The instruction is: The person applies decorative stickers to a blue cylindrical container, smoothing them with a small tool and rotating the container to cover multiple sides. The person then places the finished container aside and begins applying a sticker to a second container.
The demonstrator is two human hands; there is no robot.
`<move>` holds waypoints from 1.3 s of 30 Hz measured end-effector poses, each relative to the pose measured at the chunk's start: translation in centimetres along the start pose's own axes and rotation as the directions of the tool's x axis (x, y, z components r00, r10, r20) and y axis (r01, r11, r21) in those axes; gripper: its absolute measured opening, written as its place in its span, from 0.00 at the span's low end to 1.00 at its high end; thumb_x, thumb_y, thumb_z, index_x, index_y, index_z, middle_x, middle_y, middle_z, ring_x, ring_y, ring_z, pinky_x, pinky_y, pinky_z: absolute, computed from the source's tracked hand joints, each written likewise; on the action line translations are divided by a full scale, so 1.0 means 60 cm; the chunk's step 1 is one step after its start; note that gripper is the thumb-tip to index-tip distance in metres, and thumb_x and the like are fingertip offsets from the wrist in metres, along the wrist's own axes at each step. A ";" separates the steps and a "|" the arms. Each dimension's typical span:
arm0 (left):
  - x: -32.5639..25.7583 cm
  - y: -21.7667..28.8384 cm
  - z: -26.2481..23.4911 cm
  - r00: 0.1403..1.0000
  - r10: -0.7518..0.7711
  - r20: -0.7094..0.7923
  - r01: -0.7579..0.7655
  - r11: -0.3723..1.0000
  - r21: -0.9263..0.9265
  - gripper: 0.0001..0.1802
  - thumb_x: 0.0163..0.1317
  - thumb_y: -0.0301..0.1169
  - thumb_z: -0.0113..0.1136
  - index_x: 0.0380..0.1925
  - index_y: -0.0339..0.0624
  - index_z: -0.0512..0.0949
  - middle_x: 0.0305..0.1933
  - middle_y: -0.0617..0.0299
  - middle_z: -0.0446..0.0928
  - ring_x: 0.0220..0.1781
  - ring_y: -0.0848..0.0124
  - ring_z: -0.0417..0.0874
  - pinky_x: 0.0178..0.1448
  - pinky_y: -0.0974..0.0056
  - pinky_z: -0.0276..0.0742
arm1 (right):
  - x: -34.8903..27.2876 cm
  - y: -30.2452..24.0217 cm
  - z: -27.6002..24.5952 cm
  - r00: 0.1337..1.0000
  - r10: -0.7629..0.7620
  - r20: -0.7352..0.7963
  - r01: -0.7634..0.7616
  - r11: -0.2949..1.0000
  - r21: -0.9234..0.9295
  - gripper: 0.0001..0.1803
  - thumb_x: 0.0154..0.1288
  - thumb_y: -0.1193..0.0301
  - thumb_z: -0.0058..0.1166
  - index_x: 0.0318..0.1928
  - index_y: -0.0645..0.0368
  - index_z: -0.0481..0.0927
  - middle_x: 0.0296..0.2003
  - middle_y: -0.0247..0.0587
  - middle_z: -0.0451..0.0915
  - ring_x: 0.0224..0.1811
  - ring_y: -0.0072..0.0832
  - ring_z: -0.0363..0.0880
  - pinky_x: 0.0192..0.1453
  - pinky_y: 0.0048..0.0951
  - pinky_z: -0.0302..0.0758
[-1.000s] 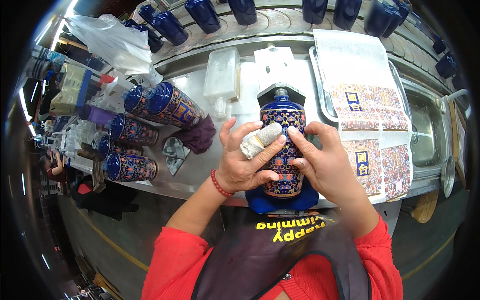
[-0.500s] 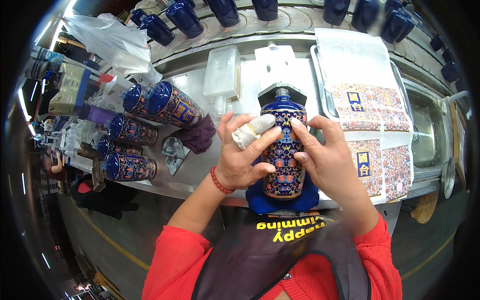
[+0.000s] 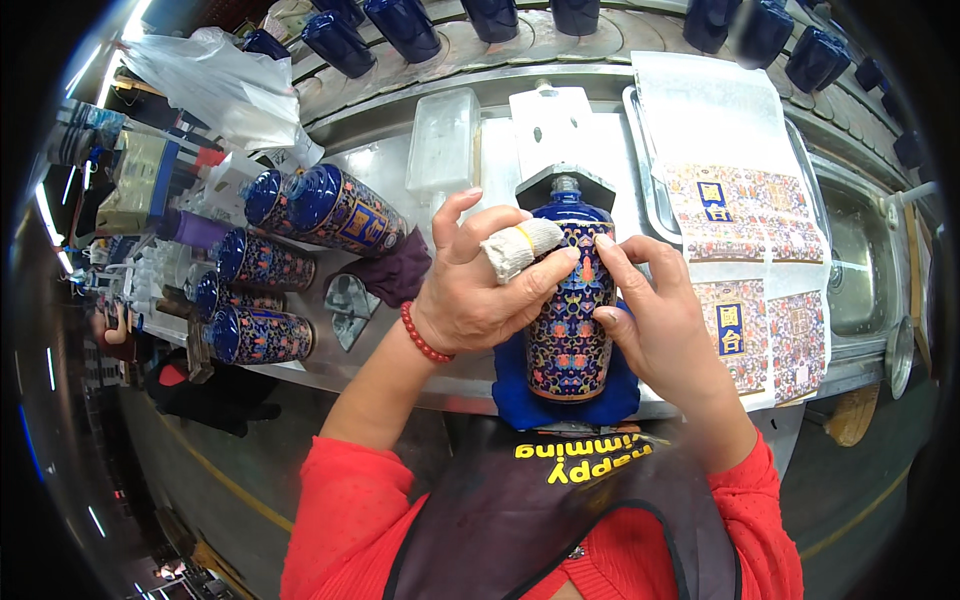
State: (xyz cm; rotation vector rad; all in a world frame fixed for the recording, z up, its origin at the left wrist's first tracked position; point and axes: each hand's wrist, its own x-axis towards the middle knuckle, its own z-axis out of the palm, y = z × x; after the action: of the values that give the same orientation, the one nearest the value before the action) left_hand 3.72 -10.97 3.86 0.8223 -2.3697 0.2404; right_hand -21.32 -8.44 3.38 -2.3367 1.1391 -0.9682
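Observation:
A blue bottle (image 3: 572, 340) with a bright floral pattern lies in front of me, neck away, on a blue cloth (image 3: 510, 385). Its neck meets a dark angled rest (image 3: 601, 192). My left hand (image 3: 480, 275) presses an index fingertip on the bottle's upper body, the other fingers spread. A pale cloth cover (image 3: 522, 250) with a yellow band wraps one of its fingers. From the right side my right hand (image 3: 650, 300) sets its index fingertip and bent thumb against the bottle. The left thumb is partly hidden.
Several patterned bottles (image 3: 345, 215) lie at left beside a purple cloth (image 3: 395, 270). Patterned printed sheets (image 3: 740, 240) are at right, near a metal sink (image 3: 860, 260). A clear plastic box (image 3: 443, 145) stands behind. Plain blue bottles (image 3: 403, 30) ride a conveyor (image 3: 470, 60) at the back.
My left hand has shifted slightly up, its index fingertip farther right on the bottle. My right hand has moved little. The plain bottles on the conveyor have moved right.

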 end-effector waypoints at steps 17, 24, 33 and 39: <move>0.068 0.020 0.001 0.907 -0.405 0.115 0.419 0.894 -0.158 0.08 0.51 0.33 0.66 0.27 0.47 0.75 0.39 0.53 0.76 0.50 0.51 0.69 0.59 0.47 0.61 | -0.013 0.010 0.008 1.000 0.007 -0.016 -0.006 0.997 0.075 0.34 0.62 0.66 0.69 0.67 0.63 0.76 0.58 0.53 0.72 0.56 0.49 0.74 0.60 0.44 0.75; 0.068 0.017 0.005 0.907 -0.410 0.102 0.422 0.887 -0.188 0.09 0.52 0.33 0.66 0.27 0.45 0.75 0.40 0.52 0.75 0.51 0.51 0.69 0.59 0.47 0.61 | -0.016 0.012 0.009 1.000 0.014 -0.008 -0.013 0.995 0.096 0.34 0.61 0.67 0.70 0.67 0.63 0.75 0.58 0.53 0.71 0.56 0.48 0.74 0.60 0.44 0.75; 0.069 0.022 0.004 0.891 -0.438 0.121 0.453 0.876 -0.167 0.09 0.52 0.34 0.66 0.28 0.46 0.75 0.37 0.53 0.75 0.49 0.51 0.70 0.59 0.47 0.61 | -0.014 0.013 0.008 1.000 0.015 -0.005 -0.014 0.994 0.110 0.34 0.61 0.67 0.70 0.66 0.63 0.75 0.58 0.54 0.71 0.56 0.49 0.73 0.60 0.44 0.75; 0.071 0.027 0.003 0.876 -0.466 0.124 0.481 0.861 -0.164 0.09 0.51 0.33 0.66 0.27 0.45 0.75 0.36 0.54 0.76 0.48 0.51 0.71 0.58 0.47 0.61 | -0.013 0.013 0.008 1.000 0.017 -0.004 -0.016 0.994 0.111 0.34 0.61 0.67 0.69 0.66 0.64 0.75 0.58 0.53 0.71 0.56 0.49 0.73 0.60 0.44 0.75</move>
State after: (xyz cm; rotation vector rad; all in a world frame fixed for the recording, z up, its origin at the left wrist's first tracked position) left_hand 0.01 -11.88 6.34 1.3039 -2.1321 -0.2259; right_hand -21.75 -8.27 2.27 -2.2352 1.0766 -1.0057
